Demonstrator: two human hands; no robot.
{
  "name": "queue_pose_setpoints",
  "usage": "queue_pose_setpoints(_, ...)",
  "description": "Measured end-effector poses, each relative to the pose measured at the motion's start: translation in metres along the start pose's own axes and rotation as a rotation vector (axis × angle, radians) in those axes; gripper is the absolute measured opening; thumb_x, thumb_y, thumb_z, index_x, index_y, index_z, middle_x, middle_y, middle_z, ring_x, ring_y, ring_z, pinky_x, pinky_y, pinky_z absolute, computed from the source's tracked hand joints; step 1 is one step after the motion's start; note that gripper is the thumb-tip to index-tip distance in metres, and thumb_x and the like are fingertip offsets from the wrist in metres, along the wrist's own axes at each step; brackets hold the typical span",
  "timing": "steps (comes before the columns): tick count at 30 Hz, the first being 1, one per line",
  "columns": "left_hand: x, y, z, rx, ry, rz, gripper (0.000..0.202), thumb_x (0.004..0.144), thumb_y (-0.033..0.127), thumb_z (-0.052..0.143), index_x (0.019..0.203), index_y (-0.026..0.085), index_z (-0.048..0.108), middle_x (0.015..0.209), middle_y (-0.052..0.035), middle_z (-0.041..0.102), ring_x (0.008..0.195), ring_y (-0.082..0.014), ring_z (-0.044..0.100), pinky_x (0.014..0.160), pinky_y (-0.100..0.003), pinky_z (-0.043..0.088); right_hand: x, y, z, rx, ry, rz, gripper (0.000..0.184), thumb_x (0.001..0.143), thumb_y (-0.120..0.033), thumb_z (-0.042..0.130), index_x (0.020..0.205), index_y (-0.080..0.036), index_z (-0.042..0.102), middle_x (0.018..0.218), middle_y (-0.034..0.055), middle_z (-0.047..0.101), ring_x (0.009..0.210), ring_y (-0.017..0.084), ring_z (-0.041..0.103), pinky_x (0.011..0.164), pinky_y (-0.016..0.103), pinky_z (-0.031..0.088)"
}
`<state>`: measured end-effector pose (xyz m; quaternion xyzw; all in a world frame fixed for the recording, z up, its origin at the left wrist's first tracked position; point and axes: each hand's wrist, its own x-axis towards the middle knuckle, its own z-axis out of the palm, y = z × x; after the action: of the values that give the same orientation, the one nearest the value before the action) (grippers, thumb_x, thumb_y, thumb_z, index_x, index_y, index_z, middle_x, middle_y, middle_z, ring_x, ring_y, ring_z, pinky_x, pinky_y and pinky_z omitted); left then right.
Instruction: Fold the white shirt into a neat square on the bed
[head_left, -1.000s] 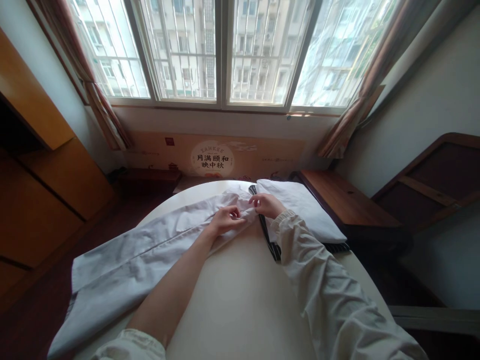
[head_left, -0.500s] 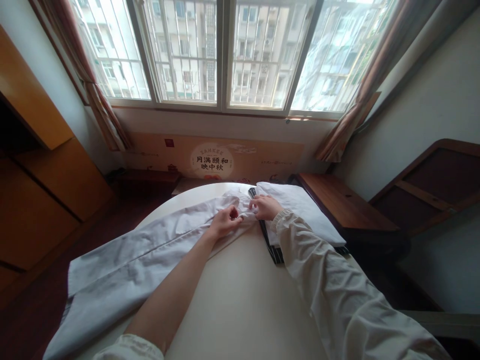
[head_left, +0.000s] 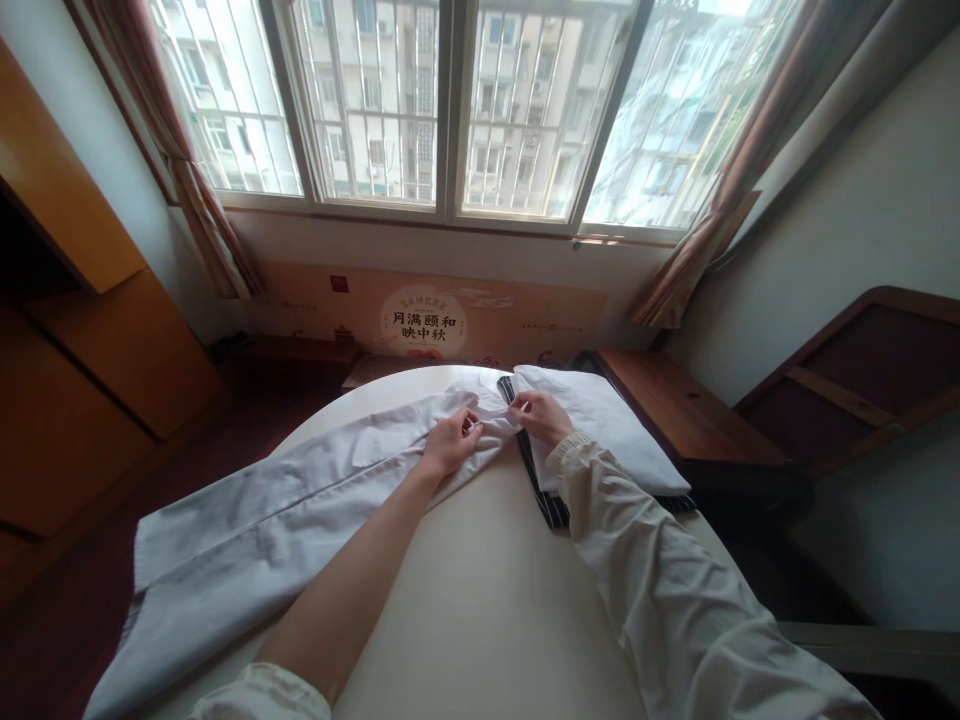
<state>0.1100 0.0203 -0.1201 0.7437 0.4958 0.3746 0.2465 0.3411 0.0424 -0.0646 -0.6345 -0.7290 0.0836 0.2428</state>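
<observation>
A pair of white trousers [head_left: 285, 510] lies across a cream round table [head_left: 480, 600], its legs trailing off the near left edge. At the waistband, near the table's far side, my left hand [head_left: 448, 440] is closed in a pinch on the white cloth. My right hand [head_left: 544, 415] is closed on the same waistband, just to the right, a few centimetres from the left. A folded white garment [head_left: 607, 425] rests on a dark striped one [head_left: 544, 495] right beside my right hand.
A brown wooden side table [head_left: 682, 410] stands at the right of the round table. A wooden cabinet [head_left: 90, 350] fills the left. A large barred window [head_left: 450, 110] with curtains is ahead, and a printed cardboard panel [head_left: 427, 320] leans under it.
My right hand has shifted slightly right and away from the left, still at the waistband. The left hand stays almost where it was. The view tilted a little.
</observation>
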Motion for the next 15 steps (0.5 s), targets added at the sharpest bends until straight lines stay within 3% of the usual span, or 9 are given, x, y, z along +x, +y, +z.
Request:
queue_pose_setpoints(4, 0.002, 0.008, 0.003, 0.141, 0.010, -0.053, 0.018, 0.103, 0.036, 0.060, 0.110, 0.023, 0.069, 0.094, -0.0055, 0.077, 0.085, -0.0229, 0.073, 0.078, -0.032, 0.050, -0.001, 0.005, 0.004, 0.122, 0.103, 0.066, 0.016, 0.091, -0.031, 0.063, 0.086, -0.022, 0.074, 0.076, 0.0034, 0.073, 0.072, 0.022, 0.066, 0.073, 0.032, 0.047)
queue_pose_setpoints(9, 0.018, 0.026, 0.005, 0.262, -0.069, -0.195, 0.022, 0.100, 0.035, 0.061, 0.115, 0.021, 0.068, 0.101, -0.0102, 0.078, 0.090, -0.0264, 0.074, 0.081, -0.035, 0.052, -0.005, 0.008, 0.008, 0.046, 0.173, 0.059, 0.017, 0.093, -0.031, 0.058, 0.085, -0.022, 0.070, 0.089, 0.0071, 0.076, 0.079, 0.023, 0.067, 0.079, 0.033, 0.048)
queue_pose_setpoints(12, 0.032, 0.028, 0.010, 0.118, -0.148, -0.106, 0.036, 0.093, 0.052, 0.070, 0.113, 0.021, 0.071, 0.109, -0.0106, 0.078, 0.095, -0.0270, 0.073, 0.083, -0.035, 0.053, -0.006, 0.010, 0.009, -0.013, 0.151, 0.043, 0.016, 0.094, -0.030, 0.057, 0.089, -0.022, 0.070, 0.095, 0.0071, 0.078, 0.082, 0.022, 0.068, 0.079, 0.033, 0.049)
queue_pose_setpoints(15, 0.042, 0.019, 0.018, -0.142, -0.219, 0.051, 0.044, 0.089, 0.061, 0.071, 0.102, 0.019, 0.074, 0.102, -0.0082, 0.078, 0.092, -0.0251, 0.071, 0.081, -0.033, 0.054, -0.006, 0.011, 0.011, -0.055, 0.106, 0.045, 0.018, 0.097, -0.029, 0.055, 0.094, -0.022, 0.071, 0.097, 0.0067, 0.078, 0.083, 0.022, 0.070, 0.079, 0.032, 0.050)
